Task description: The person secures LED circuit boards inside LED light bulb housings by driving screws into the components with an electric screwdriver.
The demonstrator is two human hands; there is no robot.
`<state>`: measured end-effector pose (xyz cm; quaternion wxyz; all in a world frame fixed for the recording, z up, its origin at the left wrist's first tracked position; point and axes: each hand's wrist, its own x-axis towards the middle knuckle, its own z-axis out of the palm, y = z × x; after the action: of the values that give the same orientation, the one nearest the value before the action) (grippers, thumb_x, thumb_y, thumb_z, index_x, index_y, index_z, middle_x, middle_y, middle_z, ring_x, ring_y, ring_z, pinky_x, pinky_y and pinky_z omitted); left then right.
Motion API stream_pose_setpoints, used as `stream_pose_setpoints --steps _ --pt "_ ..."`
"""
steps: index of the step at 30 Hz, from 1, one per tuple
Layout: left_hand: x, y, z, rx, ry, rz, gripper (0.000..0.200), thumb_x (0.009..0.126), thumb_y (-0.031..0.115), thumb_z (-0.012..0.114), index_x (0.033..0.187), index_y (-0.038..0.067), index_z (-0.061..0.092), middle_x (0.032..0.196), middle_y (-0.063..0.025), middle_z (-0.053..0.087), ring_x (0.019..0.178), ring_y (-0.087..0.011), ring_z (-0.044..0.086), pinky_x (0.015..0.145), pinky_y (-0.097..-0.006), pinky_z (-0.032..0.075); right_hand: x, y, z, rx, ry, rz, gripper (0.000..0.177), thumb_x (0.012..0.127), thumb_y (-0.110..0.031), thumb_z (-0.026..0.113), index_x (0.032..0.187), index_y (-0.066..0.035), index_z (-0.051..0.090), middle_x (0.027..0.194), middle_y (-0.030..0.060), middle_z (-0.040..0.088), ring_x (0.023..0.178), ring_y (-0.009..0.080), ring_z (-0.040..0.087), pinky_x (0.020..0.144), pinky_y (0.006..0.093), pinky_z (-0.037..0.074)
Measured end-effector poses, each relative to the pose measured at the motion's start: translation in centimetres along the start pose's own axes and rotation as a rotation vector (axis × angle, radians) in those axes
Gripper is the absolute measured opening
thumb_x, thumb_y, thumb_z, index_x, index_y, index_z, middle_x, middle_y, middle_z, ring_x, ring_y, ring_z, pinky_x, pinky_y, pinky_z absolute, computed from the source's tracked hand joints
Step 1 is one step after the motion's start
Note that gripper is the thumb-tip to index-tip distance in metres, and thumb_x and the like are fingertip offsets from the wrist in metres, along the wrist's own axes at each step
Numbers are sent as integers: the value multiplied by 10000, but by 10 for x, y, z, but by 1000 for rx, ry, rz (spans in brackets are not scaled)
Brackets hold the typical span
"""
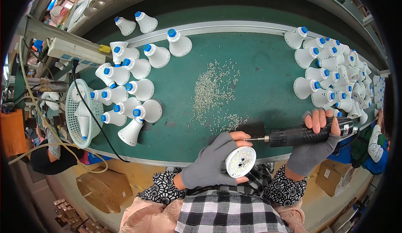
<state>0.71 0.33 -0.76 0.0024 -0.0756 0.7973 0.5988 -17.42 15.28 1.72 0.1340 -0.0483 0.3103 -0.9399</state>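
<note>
My left hand [209, 165], in a grey fingerless glove, is closed around an LED bulb [240, 162]. The bulb's round white face with its small LEDs is turned up toward me. In my right hand [314, 141], also gloved, is a black electric screwdriver [293, 137] lying level and pointing left. Its thin bit ends at the fingertips of my left hand, above the bulb's rim. Whether a screw sits on the tip is too small to tell. Beyond my hands, many small screws [209, 90] lie scattered on the green tabletop [264, 82].
White bulb housings with blue caps [141, 89] stand at the left, and a larger crowd of bulb housings [307, 87] fills the right. A pale green basket [72, 120] holds bulb parts at the left edge, near a power strip [75, 51] and a black cable [90, 109].
</note>
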Motion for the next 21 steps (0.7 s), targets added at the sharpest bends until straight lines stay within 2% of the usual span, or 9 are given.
stream_pose_setpoints --steps 9,12,15,18,21 --pt "-2 -2 7 116 92 83 711 634 321 877 1227 66 580 1287 -109 490 1155 -259 514 950 -362 467 -5 0 3 15 -27 -20 158 941 -189 475 1020 -52 468 753 1 391 643 105 430 663 285 386" --pt "-1 -2 8 105 102 125 685 649 258 834 1239 48 555 1278 -133 487 1107 -311 510 932 -395 455 -6 2 4 -6 -23 -26 165 939 -187 473 1032 -51 469 753 -1 391 639 102 430 660 283 385" --pt "-1 -1 7 105 105 130 687 649 249 834 1238 43 548 1263 -133 489 1093 -317 508 922 -398 458 -7 2 6 -28 -17 -37 181 930 -192 479 1044 -51 469 748 -3 392 633 99 428 653 279 383" --pt "-1 0 7 143 94 108 708 628 282 876 1224 54 569 1249 -121 495 1114 -280 520 923 -371 472 -8 1 8 -54 -36 -48 194 918 -200 491 1046 -56 465 739 -5 393 621 97 425 640 275 380" --pt "-1 -1 8 187 79 125 713 626 281 876 1227 57 565 1241 -123 495 1103 -287 521 916 -377 472 -9 1 10 -58 -76 -55 202 907 -207 503 1040 -61 460 730 -4 396 605 97 420 624 274 378"
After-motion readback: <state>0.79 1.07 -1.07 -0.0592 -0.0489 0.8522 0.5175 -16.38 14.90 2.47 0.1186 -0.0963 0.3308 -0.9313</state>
